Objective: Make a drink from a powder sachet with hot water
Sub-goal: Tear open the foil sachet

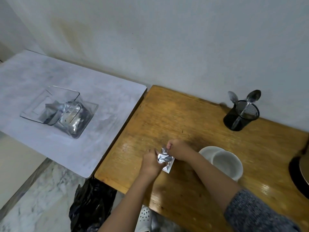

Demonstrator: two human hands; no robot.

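Both hands, left hand (151, 162) and right hand (178, 149), pinch the foil sachet (164, 159) beside the white mug (222, 162); looks like tearing it open, then tip powder in.

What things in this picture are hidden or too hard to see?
- Silver sachet, head view: the left hand and right hand cover its edges, so whether it is torn open cannot be told.
- Dark object, right edge: cut off by the frame.
- Clear containers on the white table: glare and blur hide how many foil packets are inside.
- Spoons in the black mesh cup: lower handles hidden by the mesh.
- Shoe below: partly hidden by the wooden table's edge and arm.
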